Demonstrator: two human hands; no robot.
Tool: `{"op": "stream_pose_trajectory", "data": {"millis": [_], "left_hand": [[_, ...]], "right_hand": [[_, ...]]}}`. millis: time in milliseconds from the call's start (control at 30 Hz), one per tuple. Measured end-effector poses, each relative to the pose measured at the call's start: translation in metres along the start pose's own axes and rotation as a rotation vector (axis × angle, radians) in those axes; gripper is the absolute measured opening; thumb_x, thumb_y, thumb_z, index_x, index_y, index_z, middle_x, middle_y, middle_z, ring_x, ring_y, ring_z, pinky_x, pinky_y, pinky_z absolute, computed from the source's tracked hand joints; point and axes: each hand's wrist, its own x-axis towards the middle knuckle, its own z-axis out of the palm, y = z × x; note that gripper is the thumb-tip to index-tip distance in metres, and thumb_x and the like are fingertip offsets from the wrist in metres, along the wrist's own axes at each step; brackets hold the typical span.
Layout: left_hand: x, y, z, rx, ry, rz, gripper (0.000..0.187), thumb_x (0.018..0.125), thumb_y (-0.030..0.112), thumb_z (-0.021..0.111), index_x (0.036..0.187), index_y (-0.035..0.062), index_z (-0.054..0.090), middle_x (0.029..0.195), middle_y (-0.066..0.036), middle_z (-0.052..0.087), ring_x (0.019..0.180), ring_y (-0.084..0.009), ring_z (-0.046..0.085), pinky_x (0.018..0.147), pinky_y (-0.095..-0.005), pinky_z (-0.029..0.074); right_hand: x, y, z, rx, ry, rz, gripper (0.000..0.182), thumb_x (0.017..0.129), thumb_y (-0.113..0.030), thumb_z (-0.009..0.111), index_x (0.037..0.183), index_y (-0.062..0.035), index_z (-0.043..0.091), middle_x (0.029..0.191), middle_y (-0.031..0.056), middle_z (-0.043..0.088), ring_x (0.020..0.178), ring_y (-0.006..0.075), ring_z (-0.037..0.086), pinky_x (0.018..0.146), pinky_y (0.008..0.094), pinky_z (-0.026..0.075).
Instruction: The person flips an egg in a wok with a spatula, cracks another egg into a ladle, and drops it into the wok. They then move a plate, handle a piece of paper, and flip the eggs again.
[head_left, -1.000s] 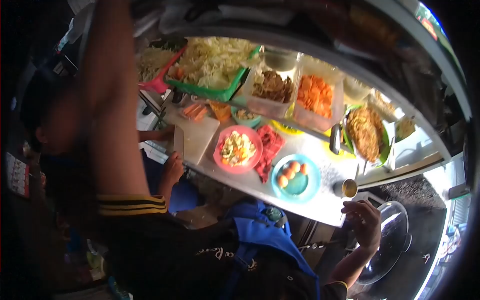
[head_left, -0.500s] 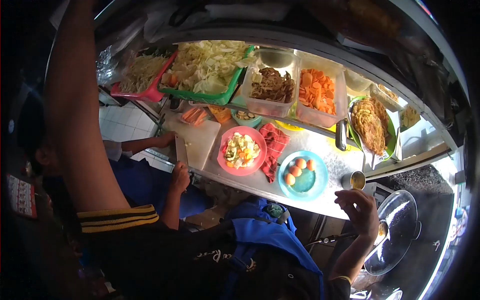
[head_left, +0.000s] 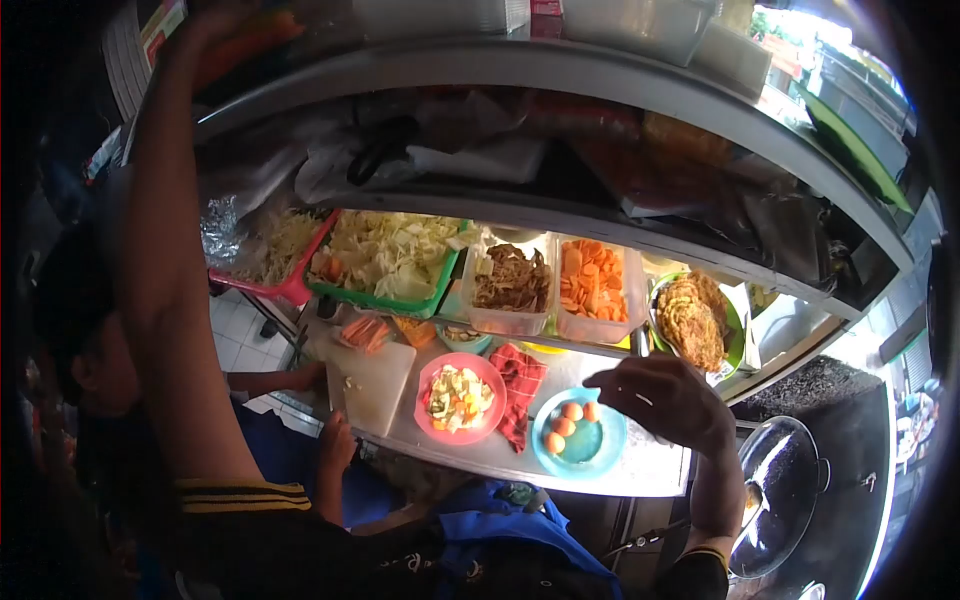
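My left arm stretches up the left side, and my left hand (head_left: pixel 215 22) is at the dark top edge of the view, beside an orange-red item (head_left: pixel 250 45); its fingers are lost in shadow. My right hand (head_left: pixel 665 400) hovers over the counter's right part, palm down, fingers loosely extended to the left with nothing visible in them. Its fingertips overlap the rim of a blue plate (head_left: pixel 602 455) that holds several brown eggs (head_left: pixel 563 427). A green plate (head_left: pixel 737 340) with fried omelettes (head_left: pixel 690 318) lies just beyond this hand.
A co-worker's hands (head_left: pixel 338 440) are by a white cutting board (head_left: pixel 385 385) at left. A pink plate (head_left: pixel 492 420) of chopped vegetables and a red cloth (head_left: pixel 520 385) lie mid-counter. Tubs of cabbage (head_left: pixel 385 255), meat (head_left: pixel 510 280) and carrots (head_left: pixel 592 280) line the shelf. A wok (head_left: pixel 785 480) sits right.
The view has tilted up, showing the upper shelf and my raised left hand. My right hand has moved up and left, toward the egg plate and green plate.
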Motion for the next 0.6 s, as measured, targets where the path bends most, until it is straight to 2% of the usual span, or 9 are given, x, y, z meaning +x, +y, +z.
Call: {"op": "stream_pose_trajectory", "data": {"millis": [67, 167, 300, 367, 400, 433, 500, 567, 600], "left_hand": [[0.001, -0.006, 0.003, 0.000, -0.025, -0.010, 0.008, 0.084, 0.003, 0.055, 0.089, -0.0013, 0.060, 0.096, -0.024, 0.058, 0.093, -0.0440, 0.060, 0.083, -0.0479, 0.050], [-0.020, -0.023, 0.025, -0.022, -0.061, -0.074, 0.012, 0.086, 0.004, 0.054, 0.095, -0.0001, 0.060, 0.098, -0.024, 0.059, 0.094, -0.0438, 0.060, 0.084, -0.0481, 0.050], [-0.029, -0.016, 0.035, -0.039, -0.079, -0.103, 0.016, 0.089, 0.006, 0.054, 0.103, 0.0016, 0.060, 0.101, -0.025, 0.061, 0.096, -0.0436, 0.060, 0.085, -0.0483, 0.049], [-0.045, -0.019, 0.055, -0.046, -0.093, -0.111, 0.018, 0.090, 0.007, 0.054, 0.107, 0.0024, 0.060, 0.102, -0.025, 0.061, 0.097, -0.0434, 0.061, 0.085, -0.0483, 0.049], [-0.053, -0.019, 0.062, -0.050, -0.095, -0.116, 0.020, 0.091, 0.007, 0.054, 0.109, 0.0028, 0.060, 0.103, -0.025, 0.061, 0.098, -0.0434, 0.061, 0.086, -0.0484, 0.049], [-0.063, -0.020, 0.067, -0.051, -0.097, -0.115, 0.020, 0.091, 0.007, 0.054, 0.109, 0.0028, 0.060, 0.103, -0.025, 0.061, 0.098, -0.0434, 0.061, 0.086, -0.0484, 0.049], [-0.085, -0.026, 0.086, 0.064, -0.025, -0.004, 0.019, 0.091, 0.008, 0.055, 0.110, 0.0065, 0.059, 0.103, -0.025, 0.062, 0.098, -0.0424, 0.061, 0.086, -0.0462, 0.050], [-0.101, -0.031, 0.103, 0.178, 0.051, 0.105, 0.020, 0.091, 0.009, 0.057, 0.111, 0.0102, 0.059, 0.103, -0.024, 0.062, 0.098, -0.0415, 0.061, 0.086, -0.0439, 0.051], [-0.101, -0.026, 0.099, 0.236, 0.091, 0.161, 0.020, 0.091, 0.009, 0.058, 0.111, 0.0120, 0.058, 0.104, -0.024, 0.062, 0.098, -0.0410, 0.062, 0.086, -0.0428, 0.052]], "right_hand": [[0.013, 0.003, -0.006, -0.065, 0.085, -0.141, 0.018, 0.091, -0.015, 0.069, 0.107, -0.0082, 0.071, 0.086, 0.0074, 0.071, 0.077, 0.0221, 0.069, 0.070, 0.0360, 0.053], [0.035, -0.015, -0.016, -0.120, 0.135, -0.134, 0.022, 0.087, -0.014, 0.073, 0.108, -0.0089, 0.071, 0.085, 0.0061, 0.070, 0.074, 0.0213, 0.066, 0.067, 0.0361, 0.050], [0.061, -0.031, -0.021, -0.243, 0.175, -0.199, 0.023, 0.085, -0.014, 0.075, 0.106, -0.0092, 0.071, 0.086, 0.0050, 0.069, 0.073, 0.0204, 0.066, 0.068, 0.0358, 0.048], [0.077, -0.034, -0.022, -0.364, 0.281, -0.258, 0.022, 0.084, -0.014, 0.076, 0.105, -0.0095, 0.070, 0.084, 0.0042, 0.069, 0.073, 0.0203, 0.065, 0.069, 0.0353, 0.047], [0.085, -0.036, -0.024, -0.430, 0.294, -0.279, 0.024, 0.083, -0.013, 0.076, 0.105, -0.0082, 0.069, 0.087, 0.0063, 0.068, 0.079, 0.0238, 0.064, 0.073, 0.0378, 0.048], [0.094, -0.036, -0.025, -0.431, 0.293, -0.277, 0.024, 0.083, -0.013, 0.076, 0.105, -0.0082, 0.069, 0.087, 0.0063, 0.068, 0.079, 0.0238, 0.064, 0.073, 0.0378, 0.048], [0.114, -0.032, -0.028, -0.533, 0.449, -0.318, 0.021, 0.085, -0.015, 0.072, 0.105, -0.0116, 0.069, 0.097, 0.0078, 0.067, 0.090, 0.0251, 0.064, 0.082, 0.0424, 0.051], [0.133, -0.024, -0.029, -0.570, 0.469, -0.314, 0.020, 0.085, -0.014, 0.071, 0.105, -0.0111, 0.067, 0.100, 0.0086, 0.065, 0.094, 0.0265, 0.063, 0.083, 0.0427, 0.051], [0.142, -0.018, -0.027, -0.595, 0.543, -0.342, 0.020, 0.086, -0.014, 0.070, 0.106, -0.0115, 0.067, 0.104, 0.0099, 0.065, 0.095, 0.0271, 0.063, 0.084, 0.0429, 0.052]]}}
